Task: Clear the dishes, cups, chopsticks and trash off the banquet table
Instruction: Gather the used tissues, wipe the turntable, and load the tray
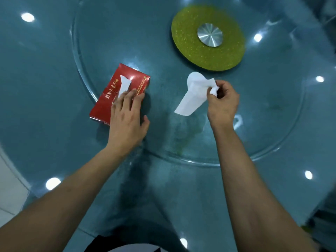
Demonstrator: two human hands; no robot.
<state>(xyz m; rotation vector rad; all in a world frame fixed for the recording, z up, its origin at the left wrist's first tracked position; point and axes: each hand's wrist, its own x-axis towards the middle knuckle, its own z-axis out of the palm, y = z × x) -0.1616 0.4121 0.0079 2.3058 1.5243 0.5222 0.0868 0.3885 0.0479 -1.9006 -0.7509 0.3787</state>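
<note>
A red tissue box (109, 91) with gold lettering lies on the glass turntable (163, 57), a white tissue poking from its slot. My left hand (127, 117) presses flat on the box's near right corner, fingers straight. My right hand (222, 104) hangs above the glass to the right and pinches a white tissue (193, 93), which droops down and to the left from my fingers. No dishes, cups or chopsticks show in view.
The blue-green banquet table (45, 124) carries the round glass turntable, whose green disc (190, 51) with a silver hub (210, 34) sits at the back right. Ceiling lights reflect in the glass. Pale floor (9, 188) shows at the left edge.
</note>
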